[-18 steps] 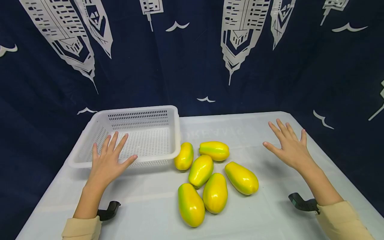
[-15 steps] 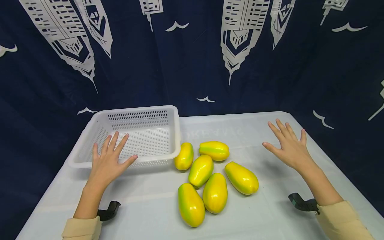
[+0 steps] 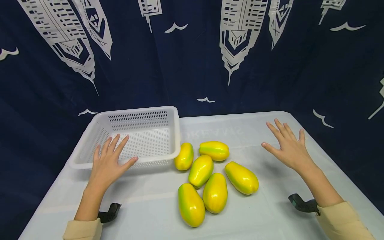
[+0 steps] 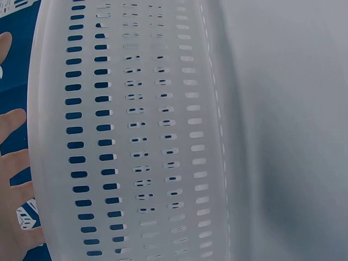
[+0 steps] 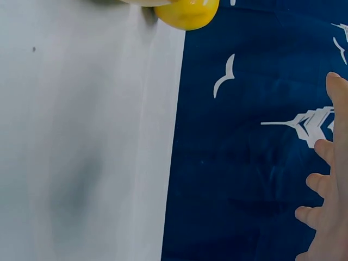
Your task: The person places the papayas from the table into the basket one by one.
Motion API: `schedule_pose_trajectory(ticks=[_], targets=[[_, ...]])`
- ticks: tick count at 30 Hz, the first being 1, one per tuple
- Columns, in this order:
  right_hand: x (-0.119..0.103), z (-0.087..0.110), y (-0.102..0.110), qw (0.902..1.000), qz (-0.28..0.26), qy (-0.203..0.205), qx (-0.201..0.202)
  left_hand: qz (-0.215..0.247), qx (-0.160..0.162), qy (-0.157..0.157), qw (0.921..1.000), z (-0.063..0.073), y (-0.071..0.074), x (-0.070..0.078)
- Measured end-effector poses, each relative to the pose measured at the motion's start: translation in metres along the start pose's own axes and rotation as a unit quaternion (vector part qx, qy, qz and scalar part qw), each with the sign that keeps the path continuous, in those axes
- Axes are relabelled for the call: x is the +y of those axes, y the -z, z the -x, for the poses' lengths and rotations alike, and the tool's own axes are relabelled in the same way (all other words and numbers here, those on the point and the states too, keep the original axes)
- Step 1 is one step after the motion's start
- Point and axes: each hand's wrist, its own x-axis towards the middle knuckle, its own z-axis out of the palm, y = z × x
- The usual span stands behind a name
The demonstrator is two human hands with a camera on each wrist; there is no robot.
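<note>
My left hand (image 3: pixel 106 166), fingers spread, overlaps the front rim of a white perforated plastic basket (image 3: pixel 160 158) in the head view and holds nothing. The left wrist view has the basket's slotted side wall (image 4: pixel 49 136) filling the middle, with parts of my fingers (image 4: pixel 15 163) at the left edge. Several yellow-green papayas (image 3: pixel 215 193) lie in a loose group right of the basket. Over the right part of the table, my right hand (image 3: pixel 289 150) is spread and holds nothing; the nearest papaya (image 3: pixel 241 178) is to its left. One papaya (image 5: pixel 190 13) shows at the top of the right wrist view.
A white cloth covers the table (image 3: pixel 144 213). Behind it hangs a dark blue curtain (image 3: pixel 192 66) with white building and bird prints. The basket stands at the back left, and the leftmost papaya (image 3: pixel 184 156) sits close by its right front corner. Each wrist wears a black camera mount (image 3: pixel 303 203).
The head view has tilted very slightly. My left hand sits a touch lower in it and my right hand a touch further left. The papayas and basket stay where they were.
</note>
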Motion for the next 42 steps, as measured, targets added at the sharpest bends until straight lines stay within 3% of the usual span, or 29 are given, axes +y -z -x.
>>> schedule_pose_trajectory(ticks=[9,27,42], targets=[[-0.009,0.004,0.003,0.9998,-0.013,0.011,0.014,0.017,0.017,0.012,0.9996,0.004,0.000,0.002],[-0.023,0.016,-0.006,0.9962,-0.056,0.031,0.058,0.067,0.130,-0.003,0.9892,0.011,-0.010,0.004],[-0.034,0.032,-0.021,0.9950,-0.085,0.032,0.042,0.095,0.192,-0.020,0.9766,0.015,-0.023,0.005]])
